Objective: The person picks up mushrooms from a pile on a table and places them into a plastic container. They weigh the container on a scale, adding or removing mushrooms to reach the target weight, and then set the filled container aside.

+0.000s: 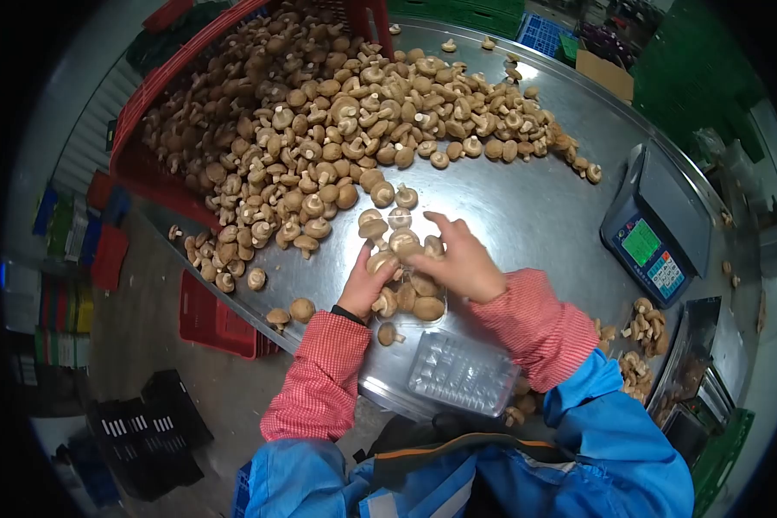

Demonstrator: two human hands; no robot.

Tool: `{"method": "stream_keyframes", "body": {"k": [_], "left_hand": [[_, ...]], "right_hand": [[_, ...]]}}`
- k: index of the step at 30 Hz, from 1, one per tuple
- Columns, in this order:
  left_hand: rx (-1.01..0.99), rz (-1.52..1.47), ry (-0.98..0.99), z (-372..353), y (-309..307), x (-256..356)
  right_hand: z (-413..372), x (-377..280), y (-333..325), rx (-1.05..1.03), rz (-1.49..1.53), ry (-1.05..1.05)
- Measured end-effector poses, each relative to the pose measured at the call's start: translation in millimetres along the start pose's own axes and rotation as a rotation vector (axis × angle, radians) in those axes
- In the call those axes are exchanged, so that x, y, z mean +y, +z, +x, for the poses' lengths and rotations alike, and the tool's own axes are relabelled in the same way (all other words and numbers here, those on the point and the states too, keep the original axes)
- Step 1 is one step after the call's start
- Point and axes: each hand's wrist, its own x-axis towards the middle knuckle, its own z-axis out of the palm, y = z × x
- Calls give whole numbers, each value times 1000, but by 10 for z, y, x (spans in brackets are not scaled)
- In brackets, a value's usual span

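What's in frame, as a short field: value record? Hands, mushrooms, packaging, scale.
left_hand: left hand at the filled tray's left side, against mushrooms; grip unclear
right_hand: right hand reaching over the same tray, fingers at mushrooms; grip unclear
filled_tray: clear tray with mushrooms, between hands
second_tray: clear ribbed plastic tray, nearer the body
bulk: mushroom pile spilling from tipped red crate
surface: metal table
scale: digital scale, right side, display lit green, digits unreadable

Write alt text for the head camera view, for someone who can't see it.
Two bare hands, left and right, work over mushrooms in a clear tray on a metal table. Beyond, a large mushroom heap spills from a red crate; a digital scale sits at the right.
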Motion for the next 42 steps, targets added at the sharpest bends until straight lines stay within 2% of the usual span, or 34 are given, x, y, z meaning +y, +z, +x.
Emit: {"method": "stream_keyframes", "body": {"k": [3, 4, 7, 8, 11, 12, 15, 18, 21, 22, 25, 26, 30, 33, 34, 37, 38, 40, 41, 42], "left_hand": [[-83, 54, 34, 98, 119, 43], [-127, 57, 25, 121, 199, 92], [-218, 305, 128, 196, 544, 259], [-278, 278, 125, 260, 659, 223], [-376, 223, 20, 329, 1106, 306], [-401, 109, 5, 409, 1206, 220], [-549, 75, -118, 557, 1571, 148], [-675, 40, -144, 740, 2037, 91], [-816, 129, -106, 961, 2640, 157], [-862, 201, -72, 1063, 2872, 182], [-972, 363, -40, 1346, 3612, 241], [-1004, 428, -28, 1440, 3881, 270], [-1216, 545, 35, 2019, 4922, 207], [-1188, 810, 119, 2304, 5616, 220], [-1140, 869, 173, 2380, 5800, 191], [-985, 1035, 168, 2497, 6168, 101], [-914, 1096, 204, 2522, 6240, 76], [-811, 1009, 135, 2641, 6312, 14], [-757, 968, 99, 2696, 6304, -11], [-729, 998, 208, 2663, 6255, 47]], "right_hand": [[-135, 239, -434, -168, 334, 68], [-230, 171, -613, -176, 488, 162], [-365, 353, -793, 64, 381, 16], [-418, 379, -814, 188, 351, -50], [-646, 463, -967, 309, 23, -136], [-732, 536, -1039, 322, -29, -148], [-986, 835, -1298, 356, -196, -181], [-1210, 1143, -1719, 322, -84, -3], [-1394, 1318, -2213, 472, -114, 155], [-1407, 1512, -2360, 496, -37, 118], [-1533, 1967, -2867, 307, 468, 341], [-1564, 2208, -2994, 363, 448, 277], [-1730, 2720, -3467, 553, 535, 268], [-1737, 3146, -3721, 709, 495, 266], [-1723, 3295, -3783, 747, 490, 254], [-1670, 3745, -3900, 804, 398, 291], [-1643, 3892, -3912, 809, 247, 293], [-1599, 4055, -3893, 801, -48, 294], [-1621, 4120, -3874, 764, -65, 369], [-1640, 3944, -3905, 728, -83, 441]]}}
